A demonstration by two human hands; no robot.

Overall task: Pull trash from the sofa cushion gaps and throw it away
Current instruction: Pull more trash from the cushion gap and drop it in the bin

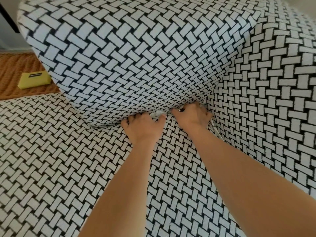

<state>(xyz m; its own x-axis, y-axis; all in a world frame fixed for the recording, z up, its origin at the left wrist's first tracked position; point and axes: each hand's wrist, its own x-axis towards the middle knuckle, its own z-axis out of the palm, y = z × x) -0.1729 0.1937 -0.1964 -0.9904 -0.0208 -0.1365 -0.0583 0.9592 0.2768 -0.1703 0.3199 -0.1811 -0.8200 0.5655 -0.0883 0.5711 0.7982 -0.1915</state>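
Far left of the fingers: a flat yellow fabric pouch (35,79) on an orange-brown wicker surface (15,65), well apart from the work and not in play.

The big black-and-white basket-weave back cushion (128,57) leans forward over the matching seat cushion (51,151). Its lower edge forms the gap in use.

Left hand (142,128): fingers (131,119) curled, tips dug under that edge, likely to lever the cushion up and widen the gap.

Just right of them, against the thumb, a crumpled white paper scrap (156,114) pokes out of the seam. That's the trash, half in the gap. Cannot tell if the left fingers pinch it or only touch it.

Right hand (192,116) is just right of the scrap, fingers pushed into the corner where back cushion, seat and the same-patterned sofa side panel (265,100) meet. Tips are hidden, so I cannot tell the grip; probably feeling for more.

A thin white strip (216,130) runs along the seam right of those fingers; cannot tell what it is.

Room: tight corner, upholstery on three sides of the fingers. The only open exit is back toward the body, over the seat. No bin in view, so throwing away likely means turning off the sofa.
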